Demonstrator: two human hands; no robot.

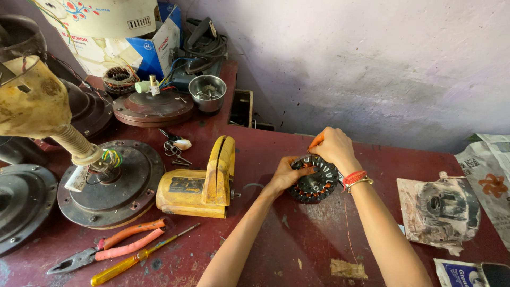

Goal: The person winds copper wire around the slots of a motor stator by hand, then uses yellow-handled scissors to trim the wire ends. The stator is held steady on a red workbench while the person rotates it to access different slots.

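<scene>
Lying nearest the front edge of the dark red table (297, 250) are pliers (106, 250) with orange grips and a yellow-handled screwdriver (135, 260). Both are well apart from the arms. Between the two forearms the table surface is bare and scratched, with a patch of old tape, so here is open room.

The left hand (284, 175) is curled around the left side of a round black stator (314, 179), a ring with copper-coloured windings. The fingers press on its rim and the thumb lies on top. The right hand (333, 149) comes over the upper edge of the stator, with the fingers closed on a thin orange tool (316, 140). Its tip is hidden behind the fingers, so I cannot tell where it touches. The stator stands tilted on the table, right of the middle, and its lower part is partly covered by the right wrist with red bands.

At left, just beside the left hand, is a yellow metal housing (204, 183), worn and dusty. Further left a round dark fan motor (111, 183) carries a ribbed stem and coloured wires. At right a crumpled grey wrapped part (441, 210) lies on paper, cut by the frame edge.

Farther back are a rusty disc (154, 109), a steel bowl (207, 91) with small parts that are hard to make out, and boxes (154, 45). A rough pale wall (372, 64) closes the far edge.
</scene>
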